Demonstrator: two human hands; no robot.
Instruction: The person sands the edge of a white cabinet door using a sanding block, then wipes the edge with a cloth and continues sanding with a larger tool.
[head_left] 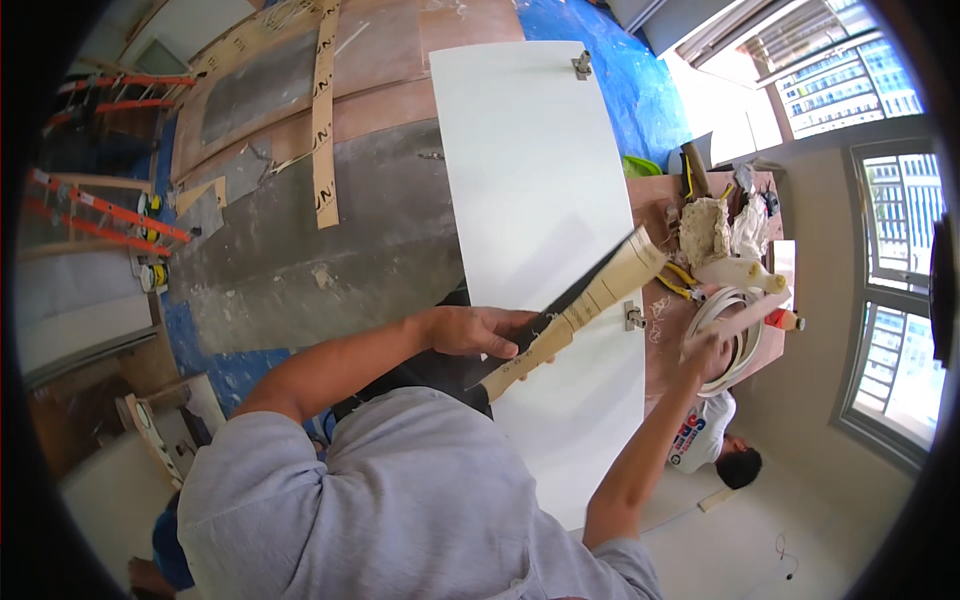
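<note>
In my left hand (478, 332) is a long curled strip (590, 300), black on one face and tan with printed lines on the other. My fingers are closed around its near end, and it slants up to the right over a white cabinet door (540, 180). Metal hinges (634, 316) are fixed along the door's right edge. My right hand (708, 352) is closed on a pale flat bar (750, 314), above a coil of white banding (722, 376). Yellow-handled pliers (682, 285) lie near the coil. Its grip partly hides the bar.
A pale bottle (740, 272), crumpled rags (704, 232) and a red-and-white bottle (786, 320) crowd the side table (662, 345). Another person (705, 440) is beyond it at lower right. Orange ladders (110, 210) stand left; brown boards (385, 50) and blue sheeting (625, 80) cover the floor.
</note>
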